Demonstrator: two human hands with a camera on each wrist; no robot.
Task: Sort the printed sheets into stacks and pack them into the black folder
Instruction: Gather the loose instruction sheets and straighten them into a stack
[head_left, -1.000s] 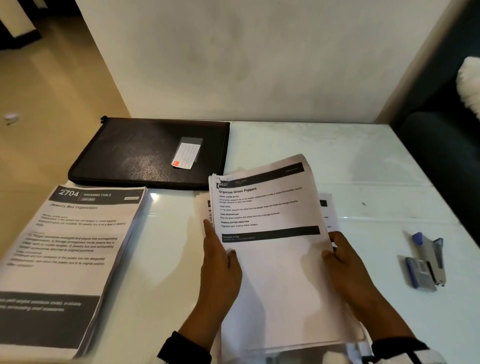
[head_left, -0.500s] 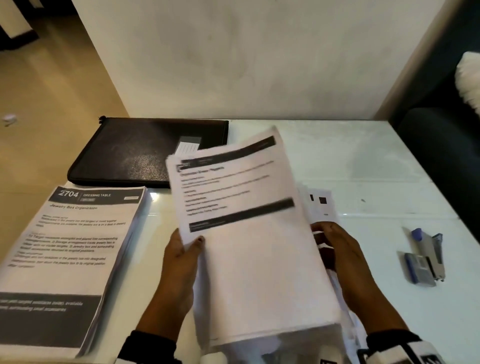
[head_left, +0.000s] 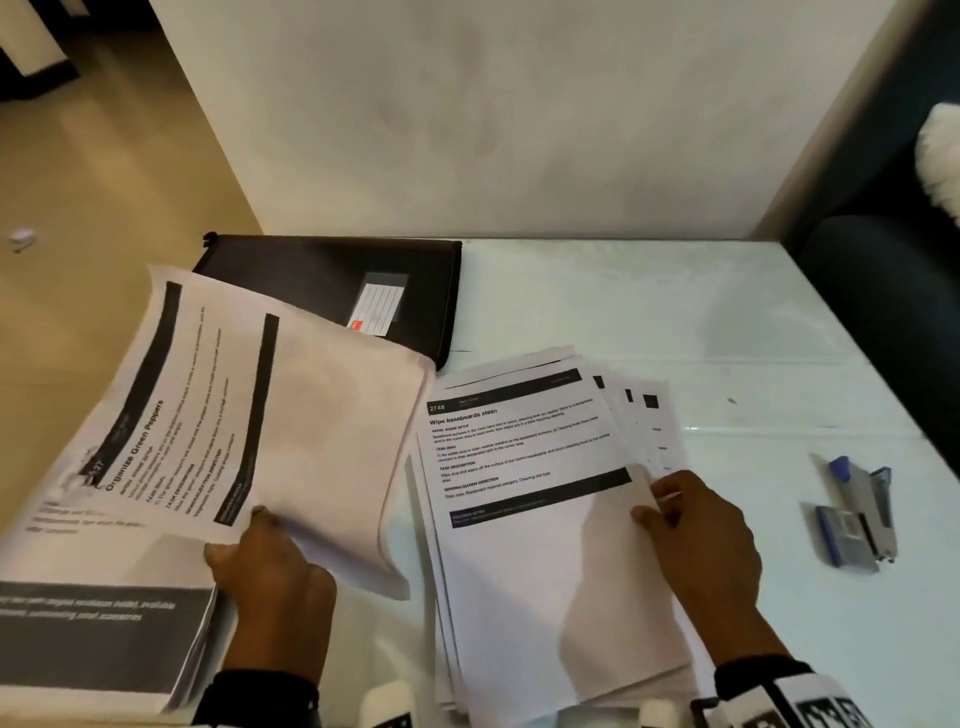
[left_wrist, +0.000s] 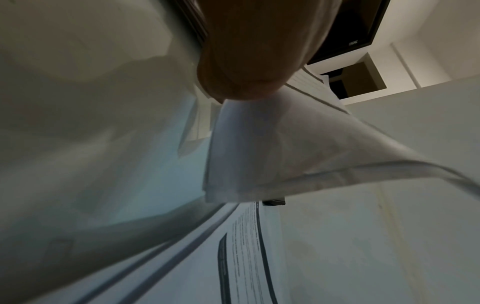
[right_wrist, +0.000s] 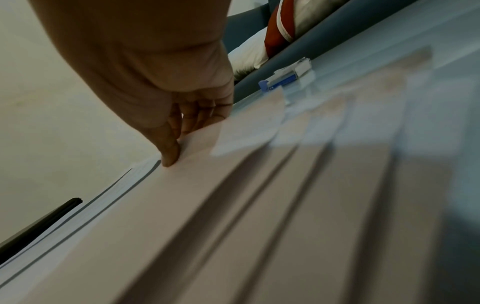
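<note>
the left hand (head_left: 270, 582) grips a bundle of sheets (head_left: 249, 415) headed "organize green peppers", fingers curled round its near edge, holding it tilted above the tall stack (head_left: 93, 639) at the counter's (head_left: 675, 312) left edge. the right hand (head_left: 696, 540) pinches the right edge of the top sheet of a fanned pile (head_left: 524, 493) headed "wipe baseboards clean", which lies flat at the middle with several sheets spread out toward the right. the one black folder (head_left: 322, 280) lies closed at the back against the wall, its near corner under the lifted bundle, and one stapler (head_left: 857, 514) sits well apart on the right with bare counter behind it.
</note>
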